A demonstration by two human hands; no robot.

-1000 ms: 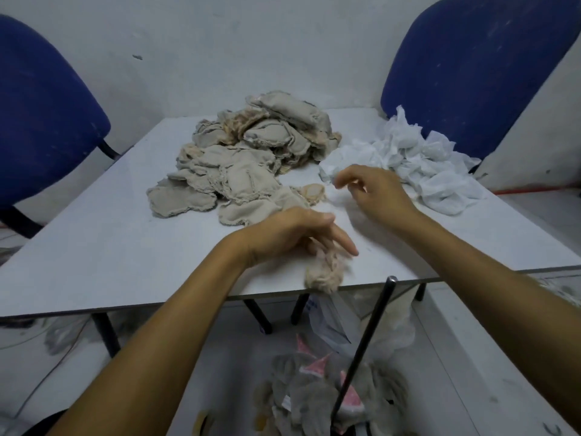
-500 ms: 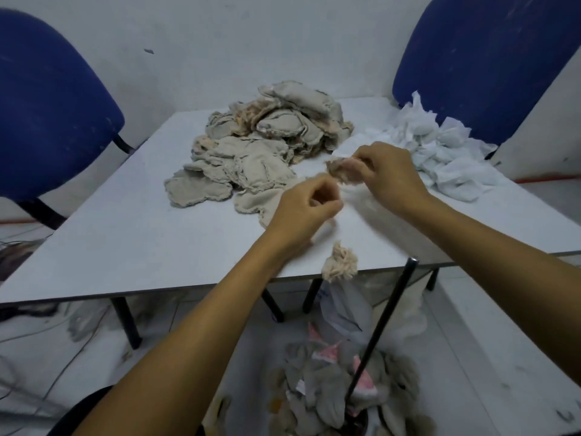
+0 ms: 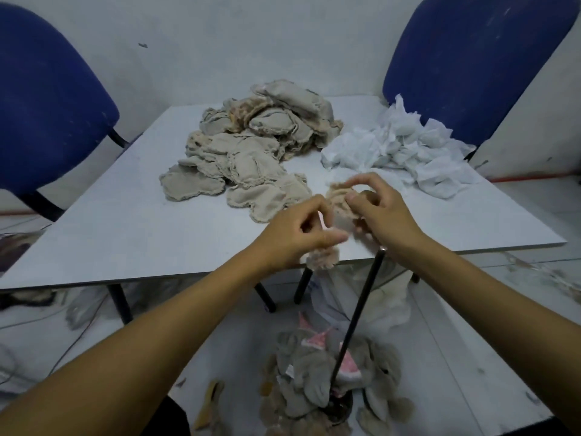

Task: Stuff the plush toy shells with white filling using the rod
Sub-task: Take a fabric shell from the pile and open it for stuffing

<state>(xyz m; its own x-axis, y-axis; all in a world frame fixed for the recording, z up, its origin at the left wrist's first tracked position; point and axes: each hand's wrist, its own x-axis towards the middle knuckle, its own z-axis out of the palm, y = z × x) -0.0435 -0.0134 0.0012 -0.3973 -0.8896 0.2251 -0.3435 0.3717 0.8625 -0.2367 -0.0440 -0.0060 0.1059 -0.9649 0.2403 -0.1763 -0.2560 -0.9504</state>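
Observation:
Both hands hold one small beige plush shell [image 3: 338,199] above the table's near edge. My right hand [image 3: 382,212] pinches its upper part with curled fingers, and my left hand [image 3: 298,232] pinches its lower left side. A fluffy beige piece [image 3: 322,259] lies at the table's edge just under my left hand. The black rod [image 3: 358,313] stands tilted below the edge, its foot among plush pieces on the floor. A heap of flat beige shells [image 3: 251,152] lies on the table's middle, and white filling [image 3: 405,152] is piled at the right.
The grey table [image 3: 125,234] stands against a white wall, with a blue chair [image 3: 47,105] on the left and another blue chair [image 3: 471,55] at the back right. Plush pieces [image 3: 314,372] with pink parts lie piled on the floor under the near edge.
My right hand picked a small shell off the table and drew it toward me. My left hand let go of the fluffy piece at the edge and rose to pinch the shell.

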